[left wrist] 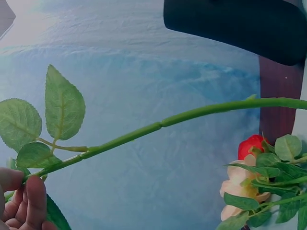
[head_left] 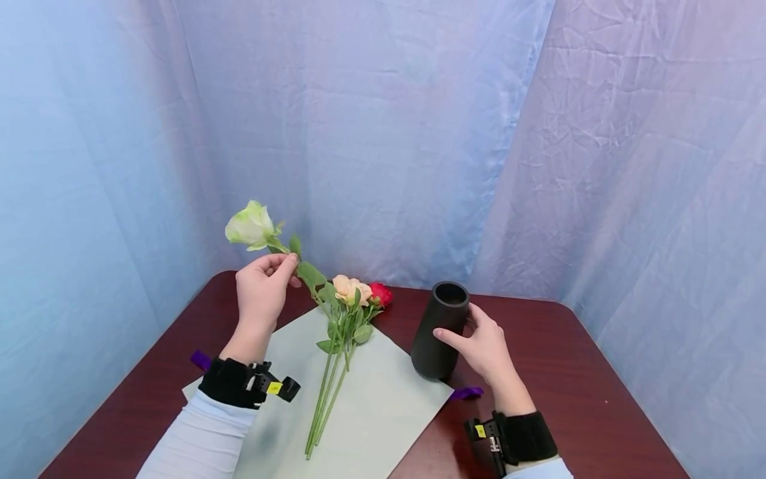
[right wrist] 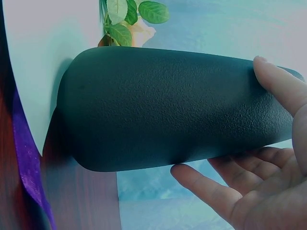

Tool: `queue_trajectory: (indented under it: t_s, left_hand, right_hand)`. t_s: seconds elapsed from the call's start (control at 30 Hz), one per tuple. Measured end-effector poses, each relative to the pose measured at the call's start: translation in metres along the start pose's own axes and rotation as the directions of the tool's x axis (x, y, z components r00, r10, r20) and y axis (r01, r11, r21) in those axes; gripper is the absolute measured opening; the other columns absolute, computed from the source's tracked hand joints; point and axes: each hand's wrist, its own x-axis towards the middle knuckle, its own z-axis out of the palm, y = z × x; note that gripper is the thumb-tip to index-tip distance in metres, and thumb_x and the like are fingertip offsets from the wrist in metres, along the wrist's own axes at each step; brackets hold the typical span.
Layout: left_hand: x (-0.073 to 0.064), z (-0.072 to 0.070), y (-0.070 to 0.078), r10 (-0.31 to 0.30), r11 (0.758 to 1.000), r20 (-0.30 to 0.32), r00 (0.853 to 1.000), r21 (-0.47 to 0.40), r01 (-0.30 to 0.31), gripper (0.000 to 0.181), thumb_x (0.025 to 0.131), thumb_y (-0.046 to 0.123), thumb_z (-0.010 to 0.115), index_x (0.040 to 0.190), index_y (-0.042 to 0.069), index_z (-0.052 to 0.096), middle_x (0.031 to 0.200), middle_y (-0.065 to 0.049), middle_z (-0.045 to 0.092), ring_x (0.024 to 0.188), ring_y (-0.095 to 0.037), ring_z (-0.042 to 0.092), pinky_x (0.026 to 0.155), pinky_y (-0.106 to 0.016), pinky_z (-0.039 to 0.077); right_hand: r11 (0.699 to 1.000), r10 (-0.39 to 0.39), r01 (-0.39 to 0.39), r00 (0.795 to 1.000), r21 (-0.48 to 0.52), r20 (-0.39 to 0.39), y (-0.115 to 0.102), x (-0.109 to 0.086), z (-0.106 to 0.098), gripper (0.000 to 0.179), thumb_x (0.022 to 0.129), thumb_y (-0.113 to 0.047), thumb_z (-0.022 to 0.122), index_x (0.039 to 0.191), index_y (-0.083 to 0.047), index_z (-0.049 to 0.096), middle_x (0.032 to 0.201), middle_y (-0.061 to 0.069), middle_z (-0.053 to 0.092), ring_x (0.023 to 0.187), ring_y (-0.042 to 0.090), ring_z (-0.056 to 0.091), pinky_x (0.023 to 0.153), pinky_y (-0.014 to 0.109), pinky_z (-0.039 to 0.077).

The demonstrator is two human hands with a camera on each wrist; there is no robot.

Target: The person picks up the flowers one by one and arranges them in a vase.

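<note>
Up at the left, my left hand [head_left: 261, 293] pinches the stem of a white-green artificial rose [head_left: 250, 226] just below its bloom. In the left wrist view the green stem [left wrist: 124, 139] runs rightward from the fingertips, with leaves beside them. My right hand [head_left: 487, 342] holds a black vase [head_left: 432, 339] from its right side, thumb on the front and fingers round the back. The vase stands upright at the paper's right corner, its mouth facing up. A peach flower [head_left: 350, 290] and a red flower [head_left: 381, 294] lie on the paper, their stems toward me.
A pale sheet of paper [head_left: 389, 399] lies cornerwise on the dark red-brown table [head_left: 574, 372]. Purple ribbon [head_left: 467, 393] shows past the paper's right corner, and another bit of purple ribbon [head_left: 200, 360] on the left. Bluish curtains [head_left: 371, 133] hang behind and at both sides.
</note>
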Motion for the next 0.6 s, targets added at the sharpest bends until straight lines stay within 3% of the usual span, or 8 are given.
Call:
queue_trajectory:
  t_s: [0.33,0.6]
  left_hand:
    - [0.008,-0.001,0.005,-0.069,0.977,-0.013,0.998,-0.203,0.065,0.025,0.096,0.023,0.074,0.102,-0.001,0.073,0.079,-0.005,0.069,0.065,-0.017,0.066,0.069,-0.027,0.055]
    - [0.012,-0.001,0.009,-0.114,0.952,-0.028,0.993,-0.288,0.101,0.026,0.097,0.024,0.073,0.102,-0.002,0.071,0.082,-0.002,0.070,0.066,-0.016,0.067,0.087,-0.030,0.053]
  right_hand:
    - [1.000,-0.011,0.011,1.000,0.000,-0.006,0.000,0.000,0.000,0.080,0.082,-0.048,0.085,0.146,-0.015,0.051,0.133,0.013,0.064,0.121,0.033,0.062,0.091,0.051,0.055]
    - [1.000,-0.018,0.018,1.000,0.000,-0.010,0.001,-0.001,0.000,0.079,0.082,-0.047,0.085,0.146,-0.015,0.051,0.133,0.014,0.064,0.121,0.034,0.062,0.091,0.052,0.054]
